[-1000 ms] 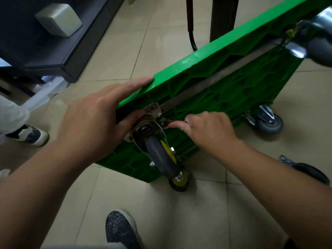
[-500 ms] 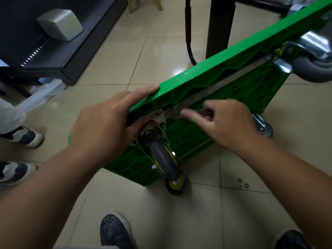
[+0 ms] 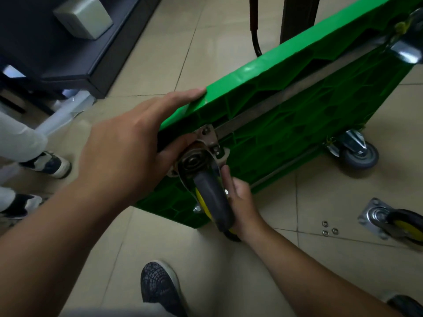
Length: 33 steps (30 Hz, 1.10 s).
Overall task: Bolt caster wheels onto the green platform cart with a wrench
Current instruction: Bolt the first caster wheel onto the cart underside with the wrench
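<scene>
The green platform cart (image 3: 286, 115) stands on edge on the tiled floor, its ribbed underside facing me. My left hand (image 3: 128, 152) grips its near top corner, fingers over the rim and thumb against the caster's mounting plate. A black and yellow caster wheel (image 3: 214, 202) sits on that corner, bolts showing in its plate. My right hand (image 3: 240, 202) lies just right of the wheel, fingers pointing up at the plate's lower bolt; the wheel hides its fingertips. No wrench is in view.
A grey caster (image 3: 357, 154) is mounted at the cart's lower far corner, another (image 3: 409, 49) at the top right. A loose caster (image 3: 393, 223) and three small washers (image 3: 329, 228) lie on the floor. My shoe (image 3: 160, 287) is below; another person's shoes (image 3: 49, 164) at left.
My right hand dropped from the metal bar above the wheel to the wheel's right side, under the mounting plate. My left hand kept its hold on the cart's corner.
</scene>
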Each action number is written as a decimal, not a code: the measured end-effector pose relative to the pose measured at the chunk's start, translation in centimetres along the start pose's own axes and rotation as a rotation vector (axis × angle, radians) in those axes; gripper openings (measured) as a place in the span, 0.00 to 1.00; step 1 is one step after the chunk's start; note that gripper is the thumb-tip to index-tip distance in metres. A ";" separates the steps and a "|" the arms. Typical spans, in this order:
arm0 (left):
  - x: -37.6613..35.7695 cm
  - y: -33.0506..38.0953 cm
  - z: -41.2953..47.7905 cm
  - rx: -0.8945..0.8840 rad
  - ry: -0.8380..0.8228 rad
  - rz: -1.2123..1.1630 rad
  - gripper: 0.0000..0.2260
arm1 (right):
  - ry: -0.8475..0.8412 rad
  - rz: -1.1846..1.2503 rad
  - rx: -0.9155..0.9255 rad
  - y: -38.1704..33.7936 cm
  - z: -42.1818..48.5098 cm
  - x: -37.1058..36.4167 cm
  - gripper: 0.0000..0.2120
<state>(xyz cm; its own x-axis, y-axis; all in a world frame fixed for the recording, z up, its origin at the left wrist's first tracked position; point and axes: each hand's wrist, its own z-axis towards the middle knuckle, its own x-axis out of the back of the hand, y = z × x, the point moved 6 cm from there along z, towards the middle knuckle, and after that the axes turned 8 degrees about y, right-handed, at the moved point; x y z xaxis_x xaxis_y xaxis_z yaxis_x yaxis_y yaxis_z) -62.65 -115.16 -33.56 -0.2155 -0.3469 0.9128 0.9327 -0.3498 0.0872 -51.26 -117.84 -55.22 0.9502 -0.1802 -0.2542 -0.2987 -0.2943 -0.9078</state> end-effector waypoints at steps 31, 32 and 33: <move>0.2 0.3 0.0 -0.012 0.001 -0.019 0.27 | 0.152 -1.635 1.036 -18.8 0.1 3.0 0.32; 0.2 0.3 0.0 -0.015 -0.002 -0.026 0.27 | 0.154 -1.706 1.099 -19.5 -0.3 2.2 0.32; 0.2 0.4 0.0 -0.019 -0.001 -0.028 0.27 | 0.143 -1.778 1.118 -19.8 -0.5 1.5 0.31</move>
<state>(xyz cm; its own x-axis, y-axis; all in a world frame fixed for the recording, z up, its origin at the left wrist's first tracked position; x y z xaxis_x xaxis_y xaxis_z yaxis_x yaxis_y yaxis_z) -62.32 -115.40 -33.31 -0.2412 -0.3356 0.9106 0.9207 -0.3758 0.1053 -43.95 -112.76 -37.51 0.0559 -0.4769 0.8772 0.9253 0.3549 0.1339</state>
